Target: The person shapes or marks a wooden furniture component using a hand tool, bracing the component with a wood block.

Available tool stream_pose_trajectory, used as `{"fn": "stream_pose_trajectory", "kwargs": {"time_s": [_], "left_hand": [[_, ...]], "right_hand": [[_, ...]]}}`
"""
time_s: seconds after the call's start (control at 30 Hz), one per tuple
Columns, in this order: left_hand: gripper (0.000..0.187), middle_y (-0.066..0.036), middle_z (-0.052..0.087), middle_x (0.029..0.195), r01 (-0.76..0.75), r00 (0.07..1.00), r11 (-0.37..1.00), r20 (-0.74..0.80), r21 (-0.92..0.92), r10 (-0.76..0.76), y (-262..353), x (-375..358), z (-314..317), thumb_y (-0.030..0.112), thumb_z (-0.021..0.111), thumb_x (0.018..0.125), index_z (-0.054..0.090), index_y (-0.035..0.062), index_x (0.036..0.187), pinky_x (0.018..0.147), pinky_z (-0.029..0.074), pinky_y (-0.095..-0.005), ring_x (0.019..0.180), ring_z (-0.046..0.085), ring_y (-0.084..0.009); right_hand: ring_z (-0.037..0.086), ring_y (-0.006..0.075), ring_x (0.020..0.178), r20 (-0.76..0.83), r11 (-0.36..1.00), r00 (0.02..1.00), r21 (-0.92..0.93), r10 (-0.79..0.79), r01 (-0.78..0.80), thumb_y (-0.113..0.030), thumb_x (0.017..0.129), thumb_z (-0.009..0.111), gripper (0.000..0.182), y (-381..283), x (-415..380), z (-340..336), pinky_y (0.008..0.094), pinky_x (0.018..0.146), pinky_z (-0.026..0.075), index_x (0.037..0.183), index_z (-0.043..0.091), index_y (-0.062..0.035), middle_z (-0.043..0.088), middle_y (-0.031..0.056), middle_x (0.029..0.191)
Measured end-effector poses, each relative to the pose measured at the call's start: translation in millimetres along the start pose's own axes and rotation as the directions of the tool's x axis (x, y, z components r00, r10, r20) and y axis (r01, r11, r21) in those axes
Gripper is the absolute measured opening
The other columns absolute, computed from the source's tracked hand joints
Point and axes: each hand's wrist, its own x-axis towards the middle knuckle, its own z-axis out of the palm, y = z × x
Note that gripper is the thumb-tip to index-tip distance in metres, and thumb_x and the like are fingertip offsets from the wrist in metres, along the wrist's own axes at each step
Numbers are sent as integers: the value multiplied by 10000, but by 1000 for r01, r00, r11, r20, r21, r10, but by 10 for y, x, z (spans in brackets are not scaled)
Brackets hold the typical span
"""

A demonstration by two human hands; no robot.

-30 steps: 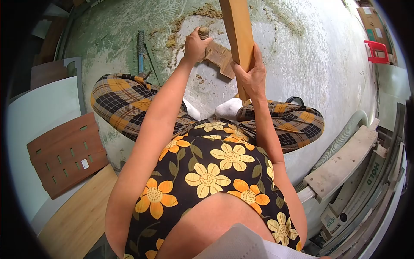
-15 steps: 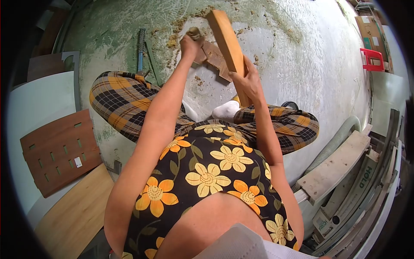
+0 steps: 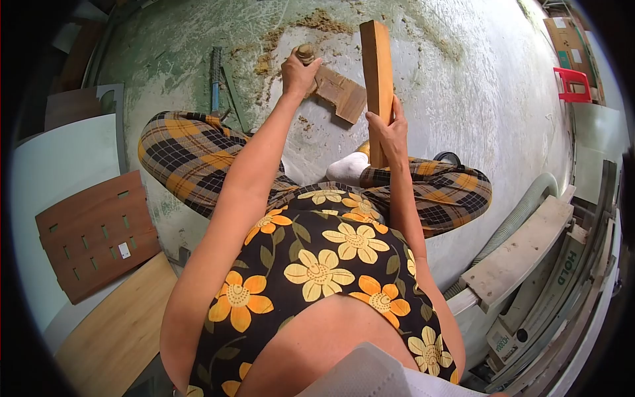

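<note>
My left hand (image 3: 299,74) is closed around a short, rounded wooden handle (image 3: 305,52), its worn end poking out above the fist; whatever lies below the fingers is hidden. Just right of that fist, a notched brown piece of wood (image 3: 342,96) rests on the floor. My right hand (image 3: 390,132) grips a long, squared wooden block (image 3: 377,69) near its lower end. The block points away from me, its near end by my sock-covered foot (image 3: 348,169).
Wood shavings (image 3: 324,22) litter the concrete floor. A blue-handled tool (image 3: 215,83) lies left, beyond my knee. A slotted brown panel (image 3: 96,235) is at left. Planks and a grey hose (image 3: 512,225) lie at right, with a red stool (image 3: 573,85) farther off.
The wooden block has swung right and stands straighter, with my right hand moving slightly along. My left hand has shifted a little right and down, its handle now less blurred.
</note>
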Motion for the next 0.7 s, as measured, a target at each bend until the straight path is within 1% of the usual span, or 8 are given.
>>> {"fn": "stream_pose_trajectory", "kwargs": {"time_s": [0.1, 0.27, 0.37, 0.47, 0.5, 0.57, 0.6, 0.7], "left_hand": [[469, -170, 707, 925, 20, 996, 1000, 91, 14, -21, 57, -25, -3, 296, 806, 719, 621, 32, 1060, 789, 541, -418, 889, 683, -346], [429, -174, 703, 929, -17, 991, 1000, 131, 21, 14, 214, -98, -17, 268, 801, 734, 604, 48, 1045, 775, 543, -420, 887, 678, -359], [401, -170, 698, 914, -87, 982, 995, 173, 44, 78, 235, -146, 16, 250, 799, 740, 592, 61, 1026, 753, 545, -424, 865, 678, -359], [351, -161, 697, 871, -181, 964, 982, 204, 45, 169, 253, -265, 94, 200, 790, 757, 600, 63, 1019, 716, 543, -403, 832, 684, -347], [332, -158, 697, 854, -213, 957, 976, 211, 41, 200, 262, -316, 130, 178, 785, 764, 606, 62, 1019, 702, 542, -390, 820, 687, -342], [346, -151, 682, 879, -270, 947, 960, 202, 72, 251, 250, -395, 206, 175, 779, 766, 579, 68, 1027, 711, 533, -414, 825, 668, -360], [357, -150, 679, 890, -293, 941, 953, 201, 77, 273, 267, -434, 226, 171, 777, 764, 570, 70, 1036, 714, 531, -421, 829, 663, -363], [378, -154, 664, 918, -313, 927, 945, 246, 97, 282, 309, -485, 248, 144, 761, 767, 539, 74, 1065, 715, 523, -447, 847, 651, -368]], "right_hand": [[611, 206, 964, 1, 999, 999, -20, -37, 37, -217, 722, 741, 723, 0, -26, 26, 326, 830, 504, 1351, 464, 7, 618, 149, 1124], [617, 230, 1005, 21, 998, 1000, -67, -14, 15, -225, 722, 746, 753, -78, -83, 58, 342, 859, 505, 1370, 440, 9, 611, 168, 1162], [623, 243, 994, 17, 995, 998, -82, -60, 62, -220, 726, 743, 739, -52, -86, 69, 346, 859, 508, 1367, 445, -3, 618, 173, 1150], [627, 197, 923, -16, 977, 987, -145, -163, 159, -155, 740, 746, 764, -217, -140, 90, 318, 788, 528, 1409, 406, -10, 625, 136, 1116], [634, 229, 954, -42, 975, 982, -134, -183, 176, -157, 737, 741, 759, -299, -175, 101, 340, 813, 523, 1404, 405, -19, 626, 158, 1127], [648, 293, 1015, -97, 971, 970, -116, -221, 210, -159, 731, 731, 750, -455, -271, 126, 384, 862, 513, 1394, 403, -37, 629, 201, 1148], [654, 315, 1023, -114, 955, 957, -168, -266, 246, -121, 726, 729, 808, -490, -319, 136, 401, 867, 513, 1430, 340, -56, 630, 211, 1150], [657, 325, 1006, -148, 898, 899, -229, -413, 375, -99, 720, 728, 862, -518, -465, 184, 406, 862, 515, 1457, 280, -80, 638, 209, 1128]]}}
